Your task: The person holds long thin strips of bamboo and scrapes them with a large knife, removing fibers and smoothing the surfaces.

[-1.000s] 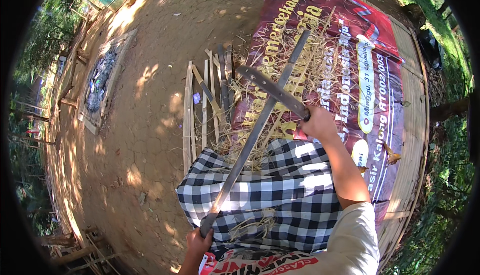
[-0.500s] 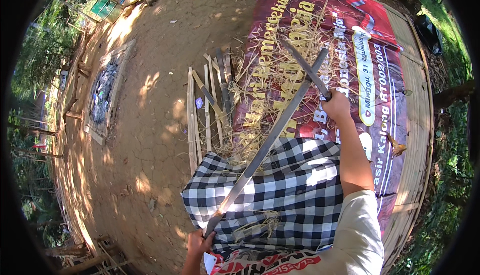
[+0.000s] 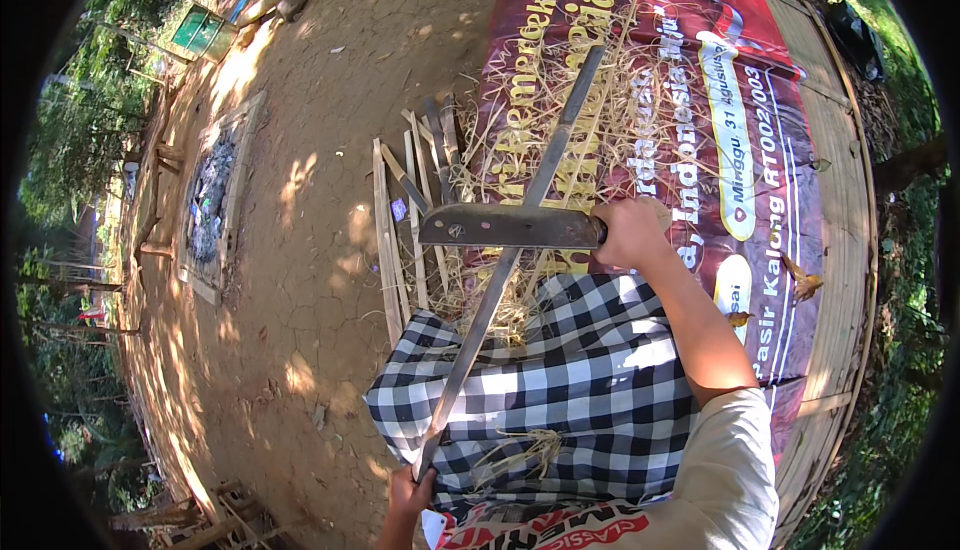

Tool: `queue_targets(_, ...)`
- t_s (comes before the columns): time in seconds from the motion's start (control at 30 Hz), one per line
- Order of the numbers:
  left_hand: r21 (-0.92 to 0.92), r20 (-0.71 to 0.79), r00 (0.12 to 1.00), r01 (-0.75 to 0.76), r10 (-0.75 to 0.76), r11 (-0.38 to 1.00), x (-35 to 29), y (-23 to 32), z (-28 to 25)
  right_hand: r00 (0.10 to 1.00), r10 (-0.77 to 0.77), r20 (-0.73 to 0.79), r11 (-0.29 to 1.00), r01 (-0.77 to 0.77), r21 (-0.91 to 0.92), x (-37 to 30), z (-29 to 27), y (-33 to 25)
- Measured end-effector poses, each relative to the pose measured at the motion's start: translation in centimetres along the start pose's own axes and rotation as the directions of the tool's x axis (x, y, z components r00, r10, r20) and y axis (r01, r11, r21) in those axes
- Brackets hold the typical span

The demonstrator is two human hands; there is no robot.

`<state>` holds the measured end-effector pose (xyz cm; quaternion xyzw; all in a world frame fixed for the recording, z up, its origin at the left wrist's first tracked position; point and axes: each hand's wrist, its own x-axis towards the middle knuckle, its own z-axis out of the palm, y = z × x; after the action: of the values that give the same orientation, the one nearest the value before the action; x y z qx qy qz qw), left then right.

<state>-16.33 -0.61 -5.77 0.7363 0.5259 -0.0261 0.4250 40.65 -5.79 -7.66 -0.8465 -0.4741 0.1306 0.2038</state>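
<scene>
My right hand (image 3: 632,233) is wrapped round the handle of a machete (image 3: 500,226) with a wide dark blade. The blade points left and lies crosswise over a long greyish bamboo strip (image 3: 462,358). At the bottom, my left hand (image 3: 408,495) grips the near end of that strip, which slants up and away to the right. A black-and-white checked cloth (image 3: 600,380) covers my lap under the strip. Pale curled shavings (image 3: 625,140) are scattered beyond it, and a few lie on the cloth.
A dark red printed banner (image 3: 715,125) is spread over a bamboo platform (image 3: 845,280). Several split bamboo strips (image 3: 388,250) lie left of the shavings. On the dirt ground, farther left, is a framed ash pit (image 3: 212,190); a green drum (image 3: 203,33) stands at the far left.
The machete has turned from pointing away to lying broadside across the strip, and my right hand has come nearer and left. The strip's far end has swung left and now stands steeper.
</scene>
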Motion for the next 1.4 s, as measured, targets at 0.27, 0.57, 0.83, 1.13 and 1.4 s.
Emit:
queue_targets(0.27, 0.108, -0.007, 1.0, -0.007, 0.008, 0.994, -0.1, -1.6, -0.3, 0.799, 0.512, -0.316, 0.858, -0.492, 0.146, 2.8, -1.3, 7.5)
queue_targets(0.57, 0.049, -0.055, 0.998, -0.022, 0.025, 0.999, 0.0, -1.7, 0.5, 0.803, 0.546, -0.239, 0.808, -0.43, 0.403, 1.9, -2.3, 6.5)
queue_targets(0.83, 0.016, -0.147, 0.983, -0.105, 0.106, 0.994, -0.8, -3.5, 0.6, 0.954, 0.298, 0.037, 0.954, -0.299, 0.027, 0.4, -1.9, -0.1)
queue_targets(1.13, -0.035, -0.062, 0.998, 0.029, -0.031, 0.999, -10.4, -8.3, 1.3, 0.857, 0.507, -0.088, 0.847, -0.477, 0.236, -0.5, -0.7, 0.7)
queue_targets(1.4, -0.181, -0.114, 0.979, 0.147, -0.169, 0.972, -15.2, -13.8, 3.8, 0.823, 0.556, -0.115, 0.619, -0.318, 0.718, -1.6, -0.9, 1.8)
